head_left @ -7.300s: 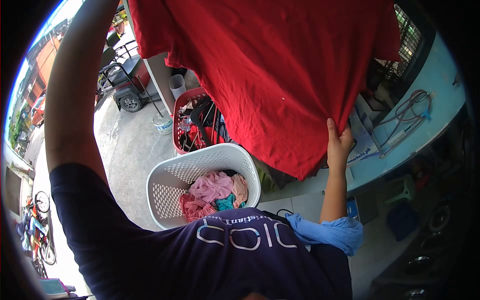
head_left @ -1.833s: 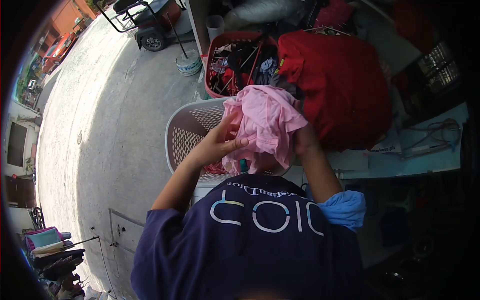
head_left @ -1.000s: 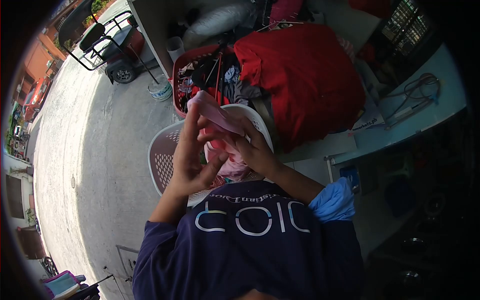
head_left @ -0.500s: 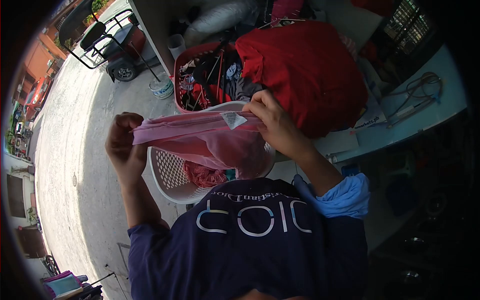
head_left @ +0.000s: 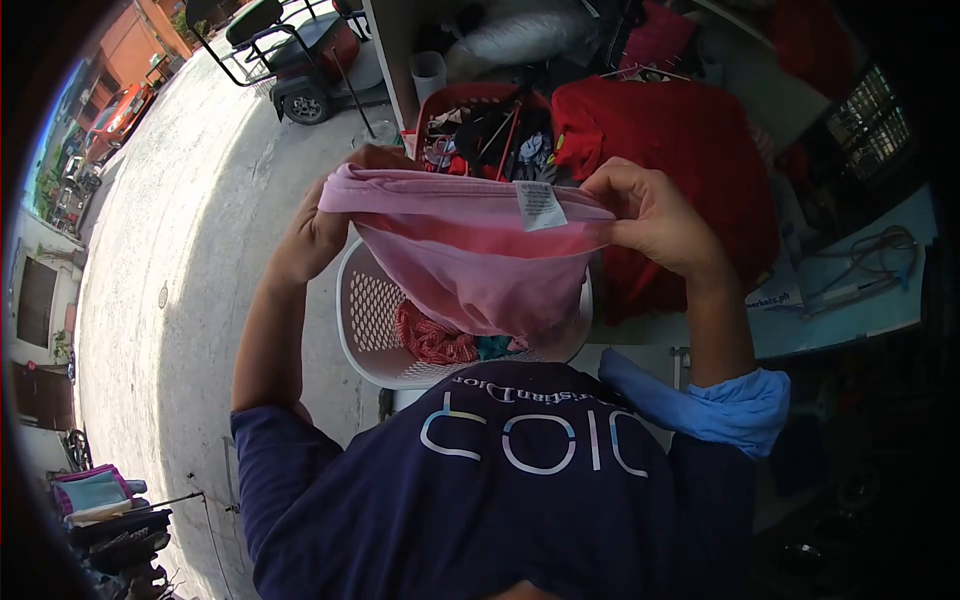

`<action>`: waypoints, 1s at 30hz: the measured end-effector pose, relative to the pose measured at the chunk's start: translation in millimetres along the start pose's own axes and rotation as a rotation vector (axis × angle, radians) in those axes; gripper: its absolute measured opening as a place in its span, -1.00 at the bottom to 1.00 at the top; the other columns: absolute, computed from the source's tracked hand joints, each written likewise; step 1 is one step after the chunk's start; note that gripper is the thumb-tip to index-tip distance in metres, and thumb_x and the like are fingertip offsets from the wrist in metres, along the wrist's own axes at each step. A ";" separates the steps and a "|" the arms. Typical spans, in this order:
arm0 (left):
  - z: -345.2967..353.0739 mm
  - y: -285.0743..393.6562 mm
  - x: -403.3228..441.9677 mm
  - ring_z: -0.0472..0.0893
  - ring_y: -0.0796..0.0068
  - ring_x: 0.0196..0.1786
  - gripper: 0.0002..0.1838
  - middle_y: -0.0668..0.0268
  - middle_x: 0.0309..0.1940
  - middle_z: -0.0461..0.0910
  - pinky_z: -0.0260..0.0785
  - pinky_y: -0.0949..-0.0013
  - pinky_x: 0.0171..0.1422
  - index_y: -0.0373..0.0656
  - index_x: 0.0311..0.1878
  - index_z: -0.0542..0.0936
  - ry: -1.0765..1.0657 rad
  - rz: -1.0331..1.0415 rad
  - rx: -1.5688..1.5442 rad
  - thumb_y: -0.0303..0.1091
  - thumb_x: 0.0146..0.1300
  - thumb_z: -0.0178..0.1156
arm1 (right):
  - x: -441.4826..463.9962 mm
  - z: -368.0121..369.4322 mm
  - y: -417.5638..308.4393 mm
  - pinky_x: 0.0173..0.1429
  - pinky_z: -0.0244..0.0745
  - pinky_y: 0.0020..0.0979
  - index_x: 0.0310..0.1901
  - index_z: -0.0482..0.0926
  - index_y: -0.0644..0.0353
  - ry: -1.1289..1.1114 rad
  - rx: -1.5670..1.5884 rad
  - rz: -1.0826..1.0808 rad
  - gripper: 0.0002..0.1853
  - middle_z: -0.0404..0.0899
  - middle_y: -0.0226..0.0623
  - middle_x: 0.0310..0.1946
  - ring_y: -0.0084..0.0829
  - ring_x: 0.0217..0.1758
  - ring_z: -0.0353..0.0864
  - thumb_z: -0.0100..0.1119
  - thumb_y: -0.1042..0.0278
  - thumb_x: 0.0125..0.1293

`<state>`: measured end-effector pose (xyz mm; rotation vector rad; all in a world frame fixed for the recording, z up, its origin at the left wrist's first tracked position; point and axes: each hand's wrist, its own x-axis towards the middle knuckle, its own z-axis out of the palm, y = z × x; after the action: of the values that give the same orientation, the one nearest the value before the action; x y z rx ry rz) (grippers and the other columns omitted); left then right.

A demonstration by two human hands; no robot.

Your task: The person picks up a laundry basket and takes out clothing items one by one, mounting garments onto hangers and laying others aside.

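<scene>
A pink garment (head_left: 470,280) hangs stretched between my two hands, its opening facing up and a white label (head_left: 541,205) showing on the inside of the edge. My left hand (head_left: 318,225) is closed around the left end of that edge. At the right end, beside the label, my right hand (head_left: 650,215) pinches the cloth between thumb and fingers. Below the garment stands a white laundry basket (head_left: 365,325) with perforated sides, partly covered by it. A red patterned cloth (head_left: 435,335) and some teal fabric lie inside. Light blue cloth (head_left: 735,410) is bunched at my right elbow.
Beyond my hands are a red basket (head_left: 435,105) of clothes and hangers and a large red cloth heap (head_left: 670,170). A light blue table (head_left: 890,300) with a coiled cord stands at right. A three-wheeled vehicle (head_left: 310,70) is parked on the concrete at upper left.
Both hands have shifted right in view, the left one also upward. The garment's opening has spread wider and its label faces me more fully. The camera view has turned.
</scene>
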<state>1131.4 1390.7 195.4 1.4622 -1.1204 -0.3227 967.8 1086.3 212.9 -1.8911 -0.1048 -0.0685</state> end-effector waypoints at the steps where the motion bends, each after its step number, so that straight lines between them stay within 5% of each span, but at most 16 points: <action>1: 0.0 -8.9 -0.3 0.57 0.47 -0.10 -0.56 0.24 -0.20 0.60 0.39 0.45 0.04 -0.31 0.11 0.49 -0.061 0.005 -0.075 -0.16 0.41 -0.13 | 2.8 -0.6 -3.4 -0.03 0.43 -0.55 -0.16 0.60 0.30 0.023 0.038 -0.022 -0.77 0.44 -0.47 -0.24 -0.63 -0.13 0.48 0.25 0.66 0.10; 6: -3.7 8.6 5.3 0.55 0.55 -0.23 -0.56 0.26 -0.17 0.58 0.42 0.46 -0.16 -0.32 0.07 0.51 -0.256 -0.127 0.228 -0.23 0.20 0.24 | 27.3 -0.1 -4.2 -0.07 0.50 -0.57 -0.04 0.55 0.26 0.347 0.129 -0.087 -0.77 0.55 -0.40 -0.15 -0.63 -0.12 0.55 0.02 0.62 0.29; 7: -10.1 35.1 7.8 0.50 0.58 -0.35 -0.62 0.31 -0.24 0.58 0.38 0.45 -0.30 -0.32 -0.04 0.52 -0.286 -0.189 0.470 -0.39 0.08 0.35 | 31.6 1.9 -4.4 -0.04 0.54 -0.52 -0.04 0.54 0.25 0.369 0.198 -0.049 -0.79 0.55 -0.40 -0.12 -0.61 -0.08 0.56 0.00 0.59 0.33; 11: -18.3 52.3 6.0 0.47 0.60 -0.35 -0.70 0.40 -0.39 0.48 0.34 0.49 -0.26 -0.31 -0.13 0.52 -0.304 0.157 0.391 -0.55 0.03 0.32 | 49.3 1.3 15.4 0.11 0.48 -0.50 0.03 0.53 0.21 0.391 0.305 -0.080 -0.77 0.58 -0.39 -0.07 -0.59 -0.03 0.57 0.02 0.48 0.39; 15: -44.8 48.6 5.9 0.48 0.65 -0.21 -0.71 0.38 -0.31 0.53 0.37 0.48 -0.05 -0.24 -0.10 0.48 -0.125 -0.108 0.637 -0.64 0.09 0.20 | 54.7 -10.8 4.1 0.08 0.42 -0.57 0.02 0.57 0.23 0.246 0.170 -0.095 -0.74 0.62 -0.42 -0.13 -0.65 -0.12 0.57 0.15 0.51 0.29; 16: -59.1 34.4 5.7 0.47 0.66 -0.19 -0.71 0.38 -0.27 0.55 0.37 0.49 -0.03 -0.23 -0.06 0.45 -0.004 -0.004 0.569 -0.62 0.14 0.16 | 55.1 -16.9 0.4 0.07 0.42 -0.57 0.01 0.58 0.23 0.216 0.118 -0.087 -0.74 0.63 -0.42 -0.15 -0.65 -0.12 0.56 0.18 0.51 0.27; 21: -97.1 24.2 14.2 0.48 0.63 -0.16 -0.79 0.36 -0.23 0.56 0.36 0.50 -0.02 -0.23 -0.04 0.46 0.221 -0.112 0.639 -0.46 0.26 0.14 | 59.6 -60.2 -18.5 0.02 0.42 -0.58 -0.08 0.62 0.21 0.082 -0.057 -0.044 -0.72 0.64 -0.47 -0.22 -0.67 -0.15 0.56 0.28 0.56 0.12; 25: -118.4 23.5 12.5 0.50 0.63 -0.14 -0.70 0.40 -0.20 0.57 0.36 0.51 -0.03 -0.20 0.00 0.53 0.232 -0.112 0.470 -0.21 0.31 0.19 | 58.6 -84.2 -37.5 0.01 0.40 -0.59 -0.11 0.61 0.20 0.123 -0.211 -0.043 -0.71 0.61 -0.50 -0.26 -0.69 -0.18 0.54 0.24 0.58 0.07; 30: -126.9 33.3 10.8 0.46 0.65 -0.12 -0.72 0.44 -0.21 0.52 0.31 0.51 0.00 -0.20 -0.03 0.52 0.178 -0.088 0.515 -0.24 0.30 0.18 | 67.9 -98.4 -48.1 -0.03 0.36 -0.62 -0.16 0.62 0.17 0.214 -0.457 -0.036 -0.79 0.59 -0.53 -0.31 -0.73 -0.22 0.50 0.25 0.50 0.13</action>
<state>1216.9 1465.9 261.6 1.9541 -1.0385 0.0454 1030.6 1010.7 296.3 -2.3235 0.0264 -0.3428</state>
